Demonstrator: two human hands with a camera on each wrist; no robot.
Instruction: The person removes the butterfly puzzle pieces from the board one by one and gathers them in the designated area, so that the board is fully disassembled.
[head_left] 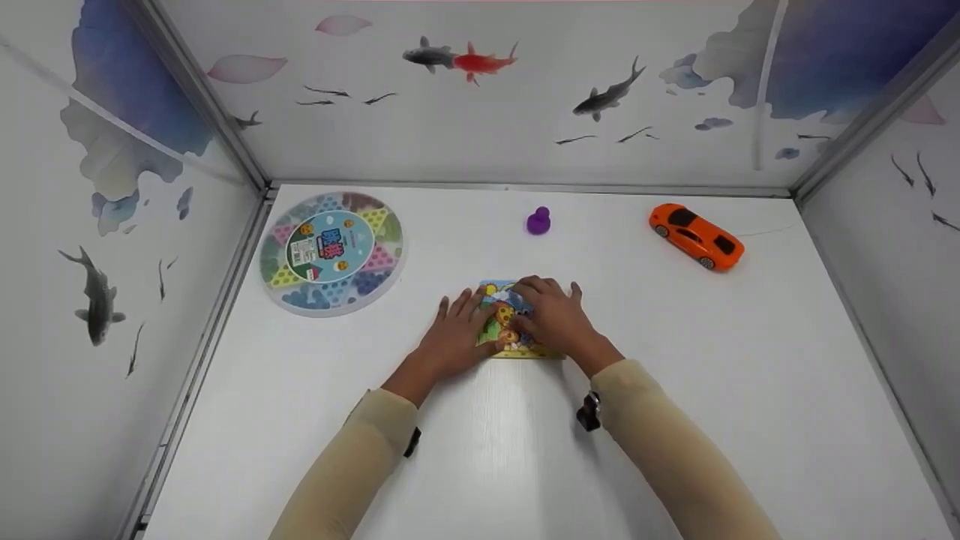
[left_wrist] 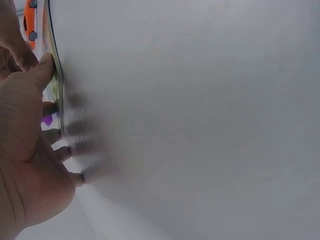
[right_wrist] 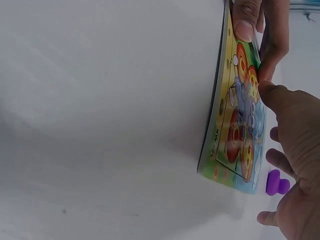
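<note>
A small flat board with a colourful cartoon picture (head_left: 504, 315), butterflies among its figures, lies on the white table between both hands. My left hand (head_left: 455, 337) rests along its left side, fingers stretched forward and thumb lying on the board near the front edge. From the right, my right hand (head_left: 559, 319) reaches over the board, its thumb touching the picture and its fingers spread toward the far edge. The right wrist view shows the board (right_wrist: 240, 115) from its near edge, partly covered by the left thumb (right_wrist: 245, 25). Both palms are raised off the tabletop.
At the back left lies a round Chinese checkers set (head_left: 330, 247). A purple knobbed piece (head_left: 538, 221) stands beyond the board, and an orange toy car (head_left: 696, 237) sits at the back right. Printed panels with fish (head_left: 487, 60) wall the table on three sides.
</note>
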